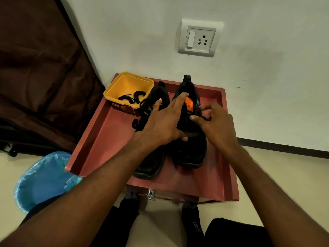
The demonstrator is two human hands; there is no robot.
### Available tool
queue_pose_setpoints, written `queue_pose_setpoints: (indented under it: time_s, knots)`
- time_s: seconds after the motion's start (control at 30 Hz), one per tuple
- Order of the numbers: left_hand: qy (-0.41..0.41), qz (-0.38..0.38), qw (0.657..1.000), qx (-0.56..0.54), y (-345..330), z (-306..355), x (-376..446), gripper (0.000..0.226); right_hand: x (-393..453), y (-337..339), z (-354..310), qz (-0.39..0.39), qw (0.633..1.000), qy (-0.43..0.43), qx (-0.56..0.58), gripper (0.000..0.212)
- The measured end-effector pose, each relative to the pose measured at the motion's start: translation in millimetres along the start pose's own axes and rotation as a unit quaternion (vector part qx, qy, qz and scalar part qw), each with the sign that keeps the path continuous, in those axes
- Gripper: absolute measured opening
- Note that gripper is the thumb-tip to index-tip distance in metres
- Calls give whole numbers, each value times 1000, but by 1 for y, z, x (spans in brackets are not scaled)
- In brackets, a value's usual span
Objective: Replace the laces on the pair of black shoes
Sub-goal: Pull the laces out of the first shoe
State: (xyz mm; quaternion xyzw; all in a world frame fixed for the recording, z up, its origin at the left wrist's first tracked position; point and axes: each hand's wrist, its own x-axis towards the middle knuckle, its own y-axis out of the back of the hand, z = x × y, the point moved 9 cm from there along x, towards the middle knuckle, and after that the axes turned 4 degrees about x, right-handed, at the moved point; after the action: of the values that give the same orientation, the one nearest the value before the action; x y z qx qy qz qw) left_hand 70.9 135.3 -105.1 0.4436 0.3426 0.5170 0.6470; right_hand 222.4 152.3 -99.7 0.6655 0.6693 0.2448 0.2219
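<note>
Both forearms reached up-frame into the red tray (99, 139). Right hand (216, 127) pinched the lace (204, 118) on the right shoe (193, 148), lying toe-toward-camera; left hand (160, 124), fingers spread, steadied it at centre frame.

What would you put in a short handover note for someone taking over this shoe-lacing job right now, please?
Left hand: fingers spread straight, resting across both shoes, steadying them.
Right hand: pinching a black lace on the right shoe.
Both shoes stand side by side in the red tray, toes toward you; the left shoe has a lace hanging loose at its side.
More black laces lie in the yellow tub at the tray's far left corner.
Done: nothing that shows as finished.
Left: both shoes; which laces are old or new cannot be told.
</note>
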Motion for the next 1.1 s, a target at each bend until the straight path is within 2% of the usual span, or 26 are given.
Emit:
queue_pose_setpoints:
  time_s: [0.07,0.17,0.27,0.33,0.4,0.43,0.47,0.5,0.53,0.57,0.6,0.63,0.7,0.77,0.87,0.93,0.97,1.0,1.07,1.1]
  knots:
    - [-5,-5,1000,-10,0,-1,0,136,-2,0,-3,-1,1000,16,-20,10]
    - [-11,-3,999,-31,3,-1,-1,139,-3,-1,-8,-20,999,34,-10,14]
    - [-11,6,1000,-11,4,0,-2,142,-4,-2,-12,-26,991,21,131,13]
    - [-9,9,1000,8,2,2,-2,142,-2,7,-10,18,965,-18,260,18]
    - [-5,8,1000,10,0,4,-2,142,3,24,5,93,910,-84,395,24]
    - [-3,7,1000,8,-1,4,-1,142,4,32,14,130,897,-108,410,24]
    - [-2,5,1000,5,-1,3,-1,142,6,42,21,162,915,-106,353,21]
    - [-2,4,1000,2,-1,3,-1,143,6,51,21,185,951,-80,236,14]
    - [-3,6,1000,-1,0,2,-2,143,4,53,16,187,977,-43,95,18]
    - [-4,8,1000,-3,0,2,-1,144,2,50,7,183,983,8,-19,35]
    - [-4,8,1000,-5,0,2,-1,144,1,43,-3,169,980,59,-81,46]
    - [-5,7,1000,-8,0,2,-1,144,-1,36,-13,151,976,104,-114,46]
    - [-5,10,1000,-13,1,2,-1,143,-1,14,-23,87,968,161,-174,33]
    - [-4,5,1000,-15,0,1,0,143,1,0,-18,34,964,155,-212,22]
    - [-3,5,1000,-17,0,1,-1,142,1,-9,-8,2,970,131,-206,6]
    - [-2,1,1000,-15,0,1,-2,141,4,-2,-7,35,985,112,-129,5]
    - [-1,-2,1000,-13,-1,2,-2,141,6,11,-5,83,993,81,-26,8]
    - [0,-3,1000,-12,-1,3,-2,142,7,27,-3,141,984,48,101,11]
    - [4,-4,1000,-8,0,3,-2,143,5,60,8,260,917,14,301,11]
    - [5,-2,1000,-5,1,3,-3,143,2,71,12,294,895,7,336,6]
